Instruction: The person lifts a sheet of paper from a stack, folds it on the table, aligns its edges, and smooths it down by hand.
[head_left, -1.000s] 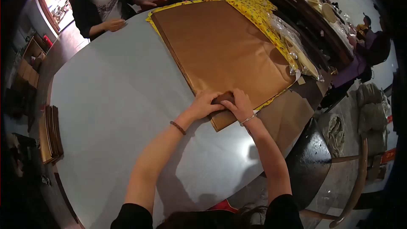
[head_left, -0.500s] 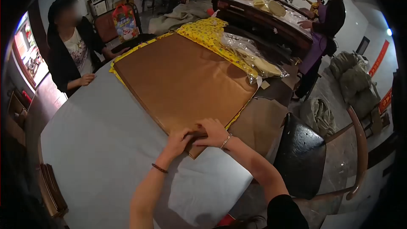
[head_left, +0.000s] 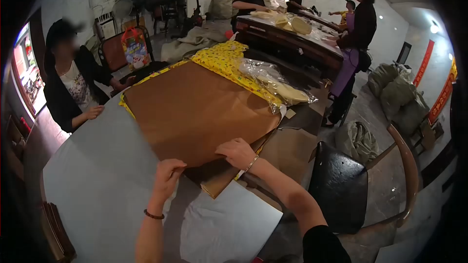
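Large brown sheets (head_left: pixel 195 112) lie stacked on the grey-white table (head_left: pixel 92 180), with yellow patterned wrapping (head_left: pixel 222 56) under and beyond them. My left hand (head_left: pixel 169 173) is closed on the near left corner of the top sheet. The fingers of my right hand (head_left: pixel 237 153) grip the same sheet along its near edge. That edge is raised, and the sheets under it (head_left: pixel 217 182) show below, a folded end sticking out toward me.
A person (head_left: pixel 73 83) stands at the table's left edge. Several people work at a far table (head_left: pixel 312 44). A black chair (head_left: pixel 339 190) is at the right. Clear plastic bags (head_left: pixel 278 85) lie beyond the sheets; folded brown pieces (head_left: pixel 56 229) sit at the lower left.
My hands have moved apart along the near edge, and the top sheet has lifted off those below. The view has tilted up, showing more of the room.
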`<state>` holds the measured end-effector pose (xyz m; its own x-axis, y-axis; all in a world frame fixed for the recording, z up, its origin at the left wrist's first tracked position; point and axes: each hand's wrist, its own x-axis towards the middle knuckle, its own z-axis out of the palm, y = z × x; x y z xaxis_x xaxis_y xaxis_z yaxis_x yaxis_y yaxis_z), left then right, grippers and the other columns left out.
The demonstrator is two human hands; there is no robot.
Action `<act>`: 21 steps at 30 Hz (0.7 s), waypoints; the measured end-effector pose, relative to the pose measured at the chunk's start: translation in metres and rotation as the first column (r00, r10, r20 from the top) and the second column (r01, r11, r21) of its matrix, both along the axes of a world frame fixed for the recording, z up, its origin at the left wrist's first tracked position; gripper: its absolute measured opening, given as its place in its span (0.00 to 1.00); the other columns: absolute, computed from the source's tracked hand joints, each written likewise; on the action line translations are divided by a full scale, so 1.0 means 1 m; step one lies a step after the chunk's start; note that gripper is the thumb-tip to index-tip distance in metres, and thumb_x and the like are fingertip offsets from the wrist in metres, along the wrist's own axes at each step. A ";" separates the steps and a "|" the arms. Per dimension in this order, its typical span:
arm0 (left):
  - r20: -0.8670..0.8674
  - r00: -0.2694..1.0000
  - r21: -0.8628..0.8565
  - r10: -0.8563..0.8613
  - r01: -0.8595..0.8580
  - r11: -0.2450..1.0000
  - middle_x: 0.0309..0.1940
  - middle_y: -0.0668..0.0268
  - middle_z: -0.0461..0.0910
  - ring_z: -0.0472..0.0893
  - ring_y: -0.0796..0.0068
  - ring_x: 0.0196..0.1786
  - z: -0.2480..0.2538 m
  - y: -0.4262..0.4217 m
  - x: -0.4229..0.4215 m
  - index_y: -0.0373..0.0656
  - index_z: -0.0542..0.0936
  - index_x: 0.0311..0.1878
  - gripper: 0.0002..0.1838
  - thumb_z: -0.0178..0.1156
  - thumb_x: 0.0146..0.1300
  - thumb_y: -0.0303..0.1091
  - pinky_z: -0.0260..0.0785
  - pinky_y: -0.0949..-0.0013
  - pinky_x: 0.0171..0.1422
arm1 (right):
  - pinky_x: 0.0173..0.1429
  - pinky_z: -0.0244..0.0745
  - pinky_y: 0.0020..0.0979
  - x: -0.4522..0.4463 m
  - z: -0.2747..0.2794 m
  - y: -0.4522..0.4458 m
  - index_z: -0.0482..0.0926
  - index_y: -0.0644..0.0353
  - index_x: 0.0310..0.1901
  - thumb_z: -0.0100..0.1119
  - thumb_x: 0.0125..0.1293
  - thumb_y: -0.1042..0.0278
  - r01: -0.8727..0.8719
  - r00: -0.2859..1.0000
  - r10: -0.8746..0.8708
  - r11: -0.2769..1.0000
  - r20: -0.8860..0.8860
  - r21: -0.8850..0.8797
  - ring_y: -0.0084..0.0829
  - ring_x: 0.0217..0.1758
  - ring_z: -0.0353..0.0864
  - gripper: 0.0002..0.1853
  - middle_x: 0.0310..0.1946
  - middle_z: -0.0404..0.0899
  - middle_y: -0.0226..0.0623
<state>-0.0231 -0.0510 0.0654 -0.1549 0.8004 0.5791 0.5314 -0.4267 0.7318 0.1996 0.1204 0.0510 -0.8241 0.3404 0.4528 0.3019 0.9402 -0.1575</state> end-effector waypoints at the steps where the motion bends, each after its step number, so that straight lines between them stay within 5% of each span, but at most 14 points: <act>1: 0.000 1.000 0.011 -0.006 0.006 1.000 0.33 0.64 0.79 0.77 0.63 0.38 -0.001 -0.007 -0.003 0.40 0.79 0.37 0.07 0.58 0.56 0.18 0.68 0.66 0.40 | 0.58 0.64 0.34 -0.001 0.003 -0.002 0.78 0.48 0.46 0.57 0.52 0.73 -0.048 0.999 0.047 0.999 0.014 0.005 0.30 0.50 0.76 0.18 0.46 0.79 0.25; 4: 0.137 0.991 -0.020 0.001 0.002 1.000 0.36 0.65 0.80 0.77 0.64 0.44 -0.007 -0.027 -0.015 0.41 0.79 0.37 0.08 0.56 0.57 0.17 0.69 0.68 0.45 | 0.55 0.69 0.35 -0.010 0.001 -0.004 0.77 0.50 0.48 0.59 0.47 0.75 -0.111 0.994 0.111 0.994 -0.008 -0.023 0.32 0.52 0.77 0.22 0.49 0.78 0.31; 10: -0.142 0.979 -0.026 0.149 -0.154 0.988 0.43 0.64 0.79 0.73 0.65 0.56 -0.017 -0.067 -0.027 0.41 0.78 0.39 0.08 0.55 0.59 0.18 0.68 0.66 0.56 | 0.54 0.72 0.38 -0.020 0.009 -0.022 0.75 0.51 0.52 0.58 0.47 0.76 -0.175 0.984 0.177 0.982 0.014 -0.068 0.37 0.53 0.76 0.26 0.54 0.76 0.33; 12: 0.221 0.974 -0.076 0.056 -0.040 0.996 0.44 0.65 0.79 0.72 0.65 0.57 -0.024 -0.079 -0.028 0.41 0.77 0.41 0.07 0.54 0.61 0.19 0.67 0.66 0.57 | 0.55 0.72 0.37 -0.027 0.013 -0.030 0.75 0.51 0.52 0.57 0.51 0.74 -0.174 0.982 0.179 0.981 0.057 -0.080 0.36 0.54 0.76 0.23 0.54 0.75 0.32; 18: 0.416 0.898 -0.209 0.142 -0.058 0.976 0.47 0.62 0.77 0.73 0.70 0.56 -0.016 -0.120 -0.031 0.39 0.77 0.41 0.06 0.52 0.64 0.20 0.67 0.70 0.58 | 0.49 0.74 0.38 -0.050 0.004 -0.059 0.75 0.52 0.50 0.53 0.58 0.71 -0.231 0.972 0.234 0.967 0.016 -0.102 0.39 0.49 0.77 0.16 0.51 0.77 0.31; 21: 0.355 0.925 -0.152 0.136 -0.086 0.985 0.48 0.62 0.76 0.73 0.73 0.56 -0.015 -0.140 -0.043 0.39 0.76 0.43 0.07 0.50 0.65 0.20 0.67 0.71 0.60 | 0.45 0.74 0.40 -0.060 0.007 -0.076 0.76 0.53 0.49 0.52 0.59 0.70 -0.241 0.968 0.250 0.954 0.033 -0.181 0.41 0.45 0.79 0.15 0.44 0.80 0.34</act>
